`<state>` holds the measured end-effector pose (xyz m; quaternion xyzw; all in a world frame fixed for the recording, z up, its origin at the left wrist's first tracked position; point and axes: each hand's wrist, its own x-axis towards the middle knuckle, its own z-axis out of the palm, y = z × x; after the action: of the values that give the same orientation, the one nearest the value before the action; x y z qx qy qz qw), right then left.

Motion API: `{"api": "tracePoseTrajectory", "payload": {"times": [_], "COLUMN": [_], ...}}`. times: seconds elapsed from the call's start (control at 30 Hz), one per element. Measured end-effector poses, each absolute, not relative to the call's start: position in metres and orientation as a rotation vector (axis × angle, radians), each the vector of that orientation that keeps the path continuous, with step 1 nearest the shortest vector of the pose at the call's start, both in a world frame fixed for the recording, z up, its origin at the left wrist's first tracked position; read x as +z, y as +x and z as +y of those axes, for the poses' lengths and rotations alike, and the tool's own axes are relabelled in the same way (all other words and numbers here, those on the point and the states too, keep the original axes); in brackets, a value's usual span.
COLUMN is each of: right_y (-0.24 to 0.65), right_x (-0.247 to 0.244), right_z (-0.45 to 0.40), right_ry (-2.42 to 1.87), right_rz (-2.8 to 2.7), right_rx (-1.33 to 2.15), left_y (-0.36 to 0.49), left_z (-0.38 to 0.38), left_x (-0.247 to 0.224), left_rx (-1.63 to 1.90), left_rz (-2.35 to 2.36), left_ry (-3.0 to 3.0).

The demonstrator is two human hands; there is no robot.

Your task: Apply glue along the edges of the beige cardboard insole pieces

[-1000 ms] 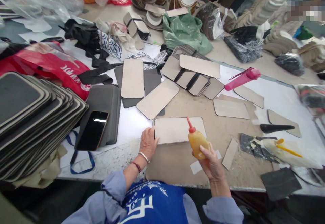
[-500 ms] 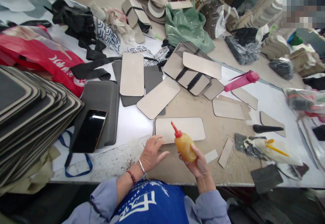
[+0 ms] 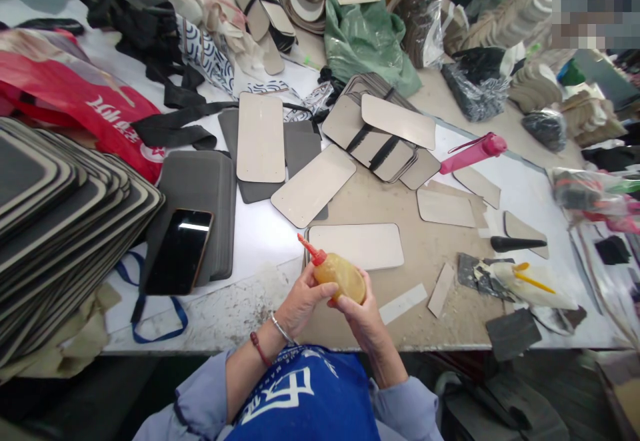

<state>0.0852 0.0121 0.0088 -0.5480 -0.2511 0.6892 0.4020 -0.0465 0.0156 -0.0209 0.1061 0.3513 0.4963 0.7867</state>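
Observation:
A yellow glue bottle (image 3: 341,277) with a red nozzle lies tilted between my two hands, the nozzle aimed up and left. My left hand (image 3: 300,301) grips the bottle near its neck, thumb on top. Around its base my right hand (image 3: 361,311) is wrapped. Just beyond them rests a small stack of pale rounded boards (image 3: 357,244) with dark edges. Beside my right hand a white strip (image 3: 403,303) lies on the brown tabletop.
A black phone (image 3: 181,251) lies on dark grey boards at left, near a tall leaning board stack (image 3: 75,227). Further back are strapped boards (image 3: 373,137) and a pink umbrella (image 3: 473,154). A black-handled tool (image 3: 517,243) and scraps lie at right.
My left hand has moved from beside the pale boards onto the bottle. The bottle has tipped and shifted left, its nozzle now lower. More of the white strip shows.

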Motion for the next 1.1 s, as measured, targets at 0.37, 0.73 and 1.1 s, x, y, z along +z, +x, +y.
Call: {"api": "tracePoseTrajectory", "payload": {"times": [0.37, 0.73, 1.1], "right_y": [0.084, 0.098, 0.107], "right_x": [0.013, 0.007, 0.020], "right_z": [0.002, 0.002, 0.000], "right_ry": [-1.591, -1.673, -1.420], "right_rz": [-0.785, -0.736, -0.152], "right_rx": [1.478, 1.331, 1.729], "left_y": [-0.042, -0.021, -0.014], "left_z": [0.012, 0.019, 0.024], "left_x": [-0.014, -0.014, -0.015], "left_rx": [1.043, 1.030, 0.915], "left_rz": [0.654, 0.635, 0.710], "left_ry": [0.150, 0.149, 0.235]}}
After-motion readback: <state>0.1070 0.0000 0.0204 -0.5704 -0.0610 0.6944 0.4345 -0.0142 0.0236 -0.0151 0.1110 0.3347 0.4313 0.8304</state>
